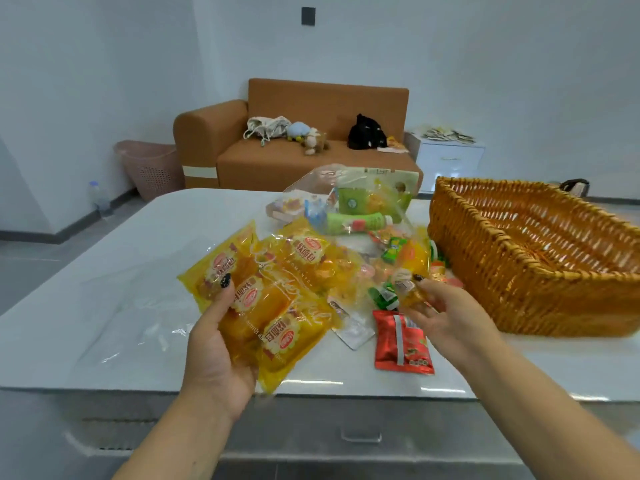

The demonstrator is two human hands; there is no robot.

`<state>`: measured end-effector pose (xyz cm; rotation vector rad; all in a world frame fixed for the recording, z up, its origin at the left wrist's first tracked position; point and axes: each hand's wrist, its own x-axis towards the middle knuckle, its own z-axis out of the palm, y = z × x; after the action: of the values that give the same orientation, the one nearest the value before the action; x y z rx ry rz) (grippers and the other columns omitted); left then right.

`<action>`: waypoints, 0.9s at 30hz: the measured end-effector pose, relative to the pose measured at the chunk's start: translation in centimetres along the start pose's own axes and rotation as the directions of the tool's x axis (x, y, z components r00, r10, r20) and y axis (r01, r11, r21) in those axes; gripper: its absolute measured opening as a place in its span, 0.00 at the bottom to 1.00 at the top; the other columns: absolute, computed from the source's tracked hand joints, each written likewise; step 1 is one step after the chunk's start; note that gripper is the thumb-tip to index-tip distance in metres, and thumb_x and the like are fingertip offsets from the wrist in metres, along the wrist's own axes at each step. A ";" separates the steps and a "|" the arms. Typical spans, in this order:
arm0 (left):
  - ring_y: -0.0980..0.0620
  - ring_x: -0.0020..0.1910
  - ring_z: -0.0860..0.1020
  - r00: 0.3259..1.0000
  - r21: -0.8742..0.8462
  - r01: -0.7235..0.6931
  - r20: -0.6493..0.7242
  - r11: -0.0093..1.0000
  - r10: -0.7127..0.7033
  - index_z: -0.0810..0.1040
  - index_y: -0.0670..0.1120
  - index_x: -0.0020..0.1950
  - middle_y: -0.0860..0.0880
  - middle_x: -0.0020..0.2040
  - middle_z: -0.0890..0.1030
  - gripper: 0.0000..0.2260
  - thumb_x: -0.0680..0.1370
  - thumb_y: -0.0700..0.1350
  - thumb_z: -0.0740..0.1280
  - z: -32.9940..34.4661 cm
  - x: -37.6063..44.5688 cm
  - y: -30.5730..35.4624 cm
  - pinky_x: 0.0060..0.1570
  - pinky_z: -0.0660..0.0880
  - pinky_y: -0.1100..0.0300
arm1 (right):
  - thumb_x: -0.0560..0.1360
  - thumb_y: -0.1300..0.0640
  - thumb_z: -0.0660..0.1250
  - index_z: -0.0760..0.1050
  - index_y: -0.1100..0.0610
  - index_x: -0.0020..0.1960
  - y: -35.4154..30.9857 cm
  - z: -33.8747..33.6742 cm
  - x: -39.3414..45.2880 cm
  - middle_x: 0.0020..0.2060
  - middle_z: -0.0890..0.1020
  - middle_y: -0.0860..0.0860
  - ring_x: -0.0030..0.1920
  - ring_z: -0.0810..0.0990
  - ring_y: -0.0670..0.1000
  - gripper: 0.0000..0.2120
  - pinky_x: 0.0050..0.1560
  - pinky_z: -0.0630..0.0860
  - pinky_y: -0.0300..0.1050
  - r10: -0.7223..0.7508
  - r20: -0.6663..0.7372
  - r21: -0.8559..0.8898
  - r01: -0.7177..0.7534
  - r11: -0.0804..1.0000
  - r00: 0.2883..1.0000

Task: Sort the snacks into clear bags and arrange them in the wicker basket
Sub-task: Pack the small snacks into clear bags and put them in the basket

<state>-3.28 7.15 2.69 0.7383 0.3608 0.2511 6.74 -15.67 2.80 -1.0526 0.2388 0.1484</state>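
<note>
— While the left hand (221,344) curls its fingers and thumb round a clear bag of yellow snack packs (263,299) over the table's near edge, what is the right doing?

— The right hand (446,317) pinches a small yellow snack (410,289) between thumb and fingertips, just beside the bag's open side.

— And below it?

— A red packet (403,342) lies flat on the white table (173,237) near the front edge, touching a white sachet (353,329). Beyond is a loose heap of green and orange snacks (398,258).

— Other bags?

— A second clear bag (353,206) with green packs sits toward the far edge; an empty clear bag (138,317) lies flat at the left.

— The basket?

— The wicker basket (540,265) stands at the table's right edge, holding nothing I can see.
</note>
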 end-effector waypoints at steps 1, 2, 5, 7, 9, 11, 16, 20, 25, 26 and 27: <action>0.45 0.43 0.86 1.000 0.017 0.013 0.011 1.000 -0.013 0.80 0.50 0.58 0.46 0.49 0.86 0.12 0.78 0.52 0.64 -0.4 -0.2 -0.1 0.43 0.79 0.48 | 0.74 0.70 0.62 0.76 0.62 0.47 0.3 -0.4 -1.6 0.44 0.83 0.58 0.48 0.82 0.57 0.06 0.58 0.76 0.55 0.028 0.030 0.045 -0.030 0.999 0.999; 0.45 0.43 0.86 1.000 0.032 0.020 0.024 0.999 -0.020 0.81 0.50 0.58 0.46 0.49 0.86 0.12 0.78 0.52 0.64 -0.8 -0.5 -0.3 0.42 0.80 0.49 | 0.72 0.69 0.64 0.78 0.63 0.45 0.5 -0.7 -3.1 0.43 0.83 0.58 0.47 0.82 0.57 0.06 0.58 0.76 0.55 0.040 0.076 0.075 -0.045 0.996 0.996; 0.45 0.42 0.86 0.999 0.058 0.039 0.026 0.998 -0.041 0.83 0.48 0.53 0.45 0.49 0.86 0.12 0.78 0.51 0.64 -1.9 -1.1 -0.7 0.46 0.78 0.48 | 0.68 0.65 0.65 0.84 0.61 0.44 0.2 -1.3 -6.3 0.50 0.84 0.60 0.53 0.82 0.59 0.10 0.59 0.77 0.55 0.046 0.222 0.121 -0.074 0.990 0.974; 0.45 0.40 0.85 0.998 0.073 0.057 0.032 0.996 -0.059 0.86 0.48 0.46 0.45 0.47 0.86 0.12 0.78 0.50 0.63 -2.4 -1.5 -0.9 0.47 0.76 0.47 | 0.69 0.63 0.66 0.81 0.61 0.55 -0.4 -1.7 -7.0 0.57 0.81 0.60 0.59 0.79 0.61 0.15 0.62 0.73 0.57 0.061 0.323 0.134 -0.109 0.985 0.944; 0.45 0.40 0.85 0.996 0.091 0.074 0.038 0.993 -0.077 0.85 0.48 0.49 0.44 0.47 0.86 0.11 0.77 0.49 0.64 -2.7 -1.8 -1.1 0.47 0.76 0.47 | 0.66 0.61 0.72 0.78 0.61 0.61 -1.0 -2.0 -7.1 0.60 0.79 0.61 0.60 0.79 0.62 0.23 0.62 0.74 0.58 0.067 0.428 0.162 -0.149 0.975 0.901; 0.45 0.40 0.85 0.995 0.117 0.071 0.058 0.991 -0.078 0.81 0.48 0.54 0.44 0.46 0.86 0.12 0.74 0.49 0.65 -2.9 -2.2 -1.2 0.46 0.78 0.47 | 0.62 0.59 0.75 0.82 0.58 0.55 -1.4 -2.1 -7.0 0.58 0.80 0.61 0.53 0.82 0.59 0.21 0.50 0.81 0.53 0.083 0.480 0.110 -0.154 0.982 0.873; 0.45 0.38 0.85 0.994 0.179 0.033 0.100 0.983 -0.052 0.79 0.46 0.54 0.44 0.43 0.86 0.12 0.74 0.47 0.63 -3.4 -2.2 -0.7 0.45 0.77 0.46 | 0.54 0.61 0.77 0.77 0.63 0.61 -2.6 -1.7 -6.4 0.54 0.80 0.61 0.48 0.80 0.56 0.35 0.42 0.79 0.45 0.192 0.489 -0.276 -0.057 0.959 0.851; 0.44 0.39 0.85 0.991 0.220 0.024 0.123 0.975 -0.052 0.79 0.46 0.55 0.44 0.44 0.86 0.16 0.69 0.47 0.64 -3.6 -1.8 -0.3 0.38 0.82 0.47 | 0.61 0.68 0.70 0.74 0.58 0.62 -4.3 -1.4 -7.1 0.51 0.83 0.57 0.45 0.84 0.56 0.29 0.37 0.80 0.44 0.274 0.493 -0.504 0.014 0.864 0.826; 0.42 0.41 0.85 0.970 0.307 0.033 0.219 0.951 -0.105 0.85 0.45 0.49 0.41 0.46 0.86 0.25 0.55 0.54 0.80 -3.5 -2.0 -0.9 0.37 0.82 0.46 | 0.60 0.60 0.79 0.71 0.50 0.64 -3.3 -0.7 -7.1 0.57 0.82 0.53 0.54 0.83 0.55 0.35 0.53 0.81 0.50 0.199 0.541 -0.610 0.218 0.762 0.817; 0.41 0.43 0.85 0.966 0.339 0.030 0.230 0.940 -0.113 0.86 0.46 0.47 0.40 0.48 0.85 0.28 0.50 0.54 0.82 -3.5 -2.1 -1.1 0.38 0.82 0.46 | 0.59 0.56 0.80 0.72 0.48 0.63 -2.9 -0.4 -7.1 0.58 0.81 0.52 0.55 0.83 0.53 0.35 0.56 0.80 0.52 0.151 0.527 -0.634 0.268 0.726 0.836; 0.41 0.44 0.85 0.968 0.349 0.026 0.225 0.937 -0.110 0.86 0.45 0.48 0.39 0.49 0.85 0.27 0.52 0.53 0.81 -3.4 -2.1 -1.3 0.40 0.82 0.46 | 0.60 0.52 0.80 0.72 0.47 0.62 -2.5 -0.2 -7.1 0.58 0.81 0.51 0.56 0.82 0.52 0.33 0.57 0.79 0.53 0.109 0.514 -0.638 0.294 0.712 0.851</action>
<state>-6.42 7.56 -0.08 1.0883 0.1987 0.0280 0.50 -17.11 6.73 -1.7412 -0.4198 0.4510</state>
